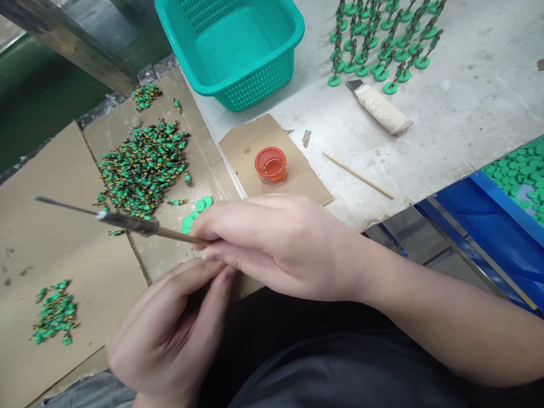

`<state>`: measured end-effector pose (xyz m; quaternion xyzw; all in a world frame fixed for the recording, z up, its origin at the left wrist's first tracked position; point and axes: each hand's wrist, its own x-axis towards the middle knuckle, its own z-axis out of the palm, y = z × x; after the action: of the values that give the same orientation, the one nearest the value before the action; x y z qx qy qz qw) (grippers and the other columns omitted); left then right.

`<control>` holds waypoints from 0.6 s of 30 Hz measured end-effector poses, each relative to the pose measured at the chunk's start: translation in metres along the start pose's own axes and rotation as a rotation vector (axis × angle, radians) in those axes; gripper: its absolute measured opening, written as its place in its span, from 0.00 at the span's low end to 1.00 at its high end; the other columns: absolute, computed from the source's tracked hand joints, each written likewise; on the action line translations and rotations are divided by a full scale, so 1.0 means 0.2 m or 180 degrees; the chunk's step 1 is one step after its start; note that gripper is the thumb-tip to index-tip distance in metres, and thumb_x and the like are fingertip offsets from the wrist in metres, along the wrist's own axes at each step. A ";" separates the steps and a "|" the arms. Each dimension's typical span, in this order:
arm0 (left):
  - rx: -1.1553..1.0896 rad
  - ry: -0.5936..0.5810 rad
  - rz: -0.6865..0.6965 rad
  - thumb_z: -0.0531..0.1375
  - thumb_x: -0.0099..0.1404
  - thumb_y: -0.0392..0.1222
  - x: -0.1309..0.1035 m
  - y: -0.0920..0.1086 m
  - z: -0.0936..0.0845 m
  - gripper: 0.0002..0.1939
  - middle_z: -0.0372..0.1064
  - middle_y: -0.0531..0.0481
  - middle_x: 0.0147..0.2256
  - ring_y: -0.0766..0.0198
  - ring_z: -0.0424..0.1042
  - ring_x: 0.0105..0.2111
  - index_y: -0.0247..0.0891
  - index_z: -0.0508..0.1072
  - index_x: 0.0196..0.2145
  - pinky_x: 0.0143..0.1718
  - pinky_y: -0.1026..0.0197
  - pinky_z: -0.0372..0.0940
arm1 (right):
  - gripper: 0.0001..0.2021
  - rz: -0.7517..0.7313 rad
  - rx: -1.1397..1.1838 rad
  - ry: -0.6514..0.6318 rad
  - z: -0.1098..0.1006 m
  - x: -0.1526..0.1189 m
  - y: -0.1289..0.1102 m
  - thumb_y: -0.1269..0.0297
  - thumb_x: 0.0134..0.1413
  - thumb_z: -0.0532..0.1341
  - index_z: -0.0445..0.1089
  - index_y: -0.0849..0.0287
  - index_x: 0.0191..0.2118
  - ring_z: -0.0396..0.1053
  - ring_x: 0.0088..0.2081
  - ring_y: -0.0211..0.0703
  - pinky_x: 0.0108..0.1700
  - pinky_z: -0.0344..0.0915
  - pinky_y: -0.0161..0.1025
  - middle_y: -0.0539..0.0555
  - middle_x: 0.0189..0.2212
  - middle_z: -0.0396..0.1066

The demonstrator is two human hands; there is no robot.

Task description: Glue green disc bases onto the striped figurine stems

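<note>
My right hand [284, 243] is closed around a thin wooden-handled tool [174, 233], whose taped collar and fine needle-like tip point left. Just below it, my left hand [165, 323] is pinched shut, its fingertips meeting those of my right hand. Whatever the left fingers hold is hidden. Beyond the hands lie several flat green discs [198, 212] and a big heap of small green, black and yellow figures [144, 164]. A small red-rimmed cup [271, 164] of reddish liquid stands on a cardboard piece [238, 141].
A teal basket [255, 85] stands at the back. At the upper right, rows of figures on green bases [382, 71] stand upright near a wrapped blade [380, 107] and a wooden stick [359, 175]. A blue tray [505, 204] holds green discs. Another figure pile [57, 311] lies left.
</note>
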<state>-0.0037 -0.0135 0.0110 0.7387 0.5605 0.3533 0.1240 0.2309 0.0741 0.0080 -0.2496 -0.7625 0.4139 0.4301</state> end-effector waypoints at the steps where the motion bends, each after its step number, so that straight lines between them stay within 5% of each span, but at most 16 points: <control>1: 0.0006 0.0000 0.0030 0.75 0.72 0.32 0.00 -0.01 0.00 0.15 0.91 0.55 0.46 0.60 0.89 0.42 0.50 0.91 0.51 0.52 0.59 0.83 | 0.09 0.0006 -0.0012 -0.0018 0.00 0.00 0.00 0.64 0.81 0.64 0.75 0.42 0.44 0.89 0.55 0.43 0.60 0.84 0.34 0.45 0.49 0.89; 5: 0.0090 0.0011 0.0213 0.75 0.71 0.31 0.00 -0.03 0.00 0.17 0.91 0.55 0.45 0.59 0.90 0.41 0.51 0.91 0.51 0.49 0.59 0.84 | 0.09 0.0006 -0.0188 -0.0187 0.00 -0.02 0.00 0.64 0.85 0.59 0.75 0.43 0.49 0.87 0.60 0.42 0.63 0.82 0.34 0.47 0.54 0.88; 10: 0.0247 0.0119 0.0354 0.77 0.69 0.32 0.00 -0.05 0.00 0.18 0.91 0.54 0.43 0.54 0.90 0.38 0.53 0.91 0.50 0.45 0.55 0.86 | 0.12 -0.0353 -0.0366 -0.0238 0.02 -0.05 0.01 0.71 0.87 0.55 0.73 0.57 0.63 0.85 0.64 0.49 0.64 0.81 0.45 0.59 0.63 0.86; 18: 0.0146 0.0198 0.0154 0.79 0.68 0.34 0.00 -0.03 0.02 0.16 0.91 0.52 0.44 0.53 0.90 0.41 0.53 0.92 0.50 0.47 0.53 0.87 | 0.09 -0.0399 -0.0162 0.0393 0.03 -0.09 0.03 0.64 0.89 0.58 0.74 0.54 0.60 0.86 0.63 0.40 0.68 0.79 0.37 0.52 0.60 0.87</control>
<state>-0.0054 -0.0109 0.0056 0.7433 0.5540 0.3661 0.0810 0.2359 0.0615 -0.0064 -0.2372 -0.7589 0.3505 0.4949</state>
